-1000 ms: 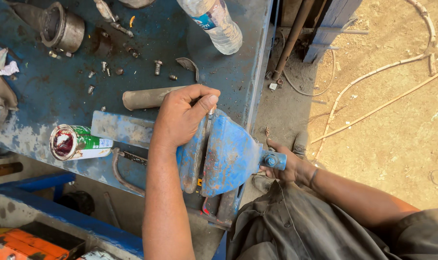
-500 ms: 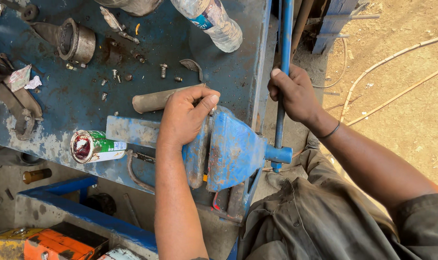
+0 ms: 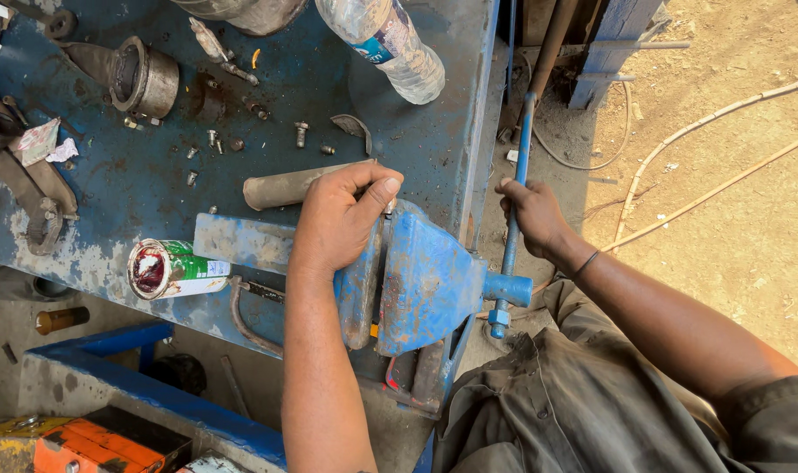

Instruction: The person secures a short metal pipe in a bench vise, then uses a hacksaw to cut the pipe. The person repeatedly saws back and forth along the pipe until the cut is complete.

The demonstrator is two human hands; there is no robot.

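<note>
A blue bench vise [image 3: 425,285] is fixed at the near edge of a worn blue metal workbench [image 3: 109,201], and all positions below are given relative to that vise.

Left hand [image 3: 342,219]: it rests on top of the vise at the jaw gap, fingers curled down over something at the jaws. The hand covers whatever lies between the jaws, so it cannot be told what the fingers grip, if anything. The thumb lies along the top of the movable jaw.

Right hand [image 3: 532,213]: it is clenched around the vise handle bar [image 3: 514,193], a long blue rod that passes through the screw head on the vise's right side. The grip sits on the upper part of the bar, above the screw head; the bar stands nearly upright in the view, its lower nutted end just below the screw head.

Surroundings: a grey metal tube [image 3: 285,186] lies on the bench just behind the vise, touching or nearly touching the left hand. An open tin [image 3: 166,267] with a red-stained interior lies on its side to the left of the vise. Loose bolts [image 3: 301,133] and a steel bearing ring [image 3: 145,81] sit farther back and left. A clear plastic bottle [image 3: 390,44] lies well behind the vise. Orange equipment [image 3: 101,447] shows below the bench, left of the vise.
</note>
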